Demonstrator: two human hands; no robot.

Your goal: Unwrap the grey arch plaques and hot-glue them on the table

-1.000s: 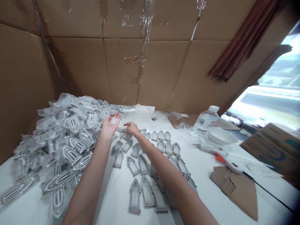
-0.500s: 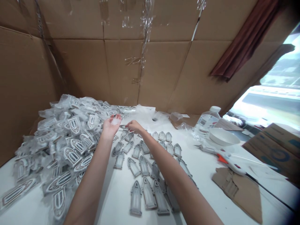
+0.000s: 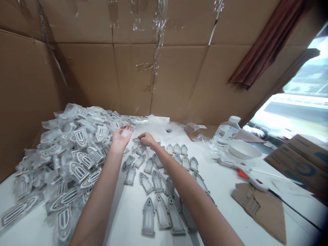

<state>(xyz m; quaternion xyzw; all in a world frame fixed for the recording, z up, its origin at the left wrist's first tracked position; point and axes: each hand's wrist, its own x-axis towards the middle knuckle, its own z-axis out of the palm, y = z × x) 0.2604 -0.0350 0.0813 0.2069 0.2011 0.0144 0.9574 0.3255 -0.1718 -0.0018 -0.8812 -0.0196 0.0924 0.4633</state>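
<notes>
My left hand point(image 3: 122, 136) is palm up with curled fingers, and a small stack of translucent white pieces point(image 3: 125, 133) rests in it. Just to its right, my right hand point(image 3: 146, 139) has its fingers pinched together at the edge of a small grey arched frame point(image 3: 135, 140); whether it grips the frame is too small to tell. Below both hands, several grey arched frames point(image 3: 148, 217) lie in loose rows on the white table point(image 3: 128, 212). My right forearm hides some of them.
A large heap of plastic-wrapped arched pieces point(image 3: 80, 136) fills the left. On the right are a clear bottle point(image 3: 225, 131), a white bowl point(image 3: 244, 149), a glue gun point(image 3: 258, 182) with a cable, cardboard scraps point(image 3: 261, 208) and a cardboard box point(image 3: 299, 164). Cardboard walls point(image 3: 179, 78) stand behind.
The small frame at my right fingertips has shifted slightly lower. My right hand has moved very little, and my left hand stays nearly still with the white pieces.
</notes>
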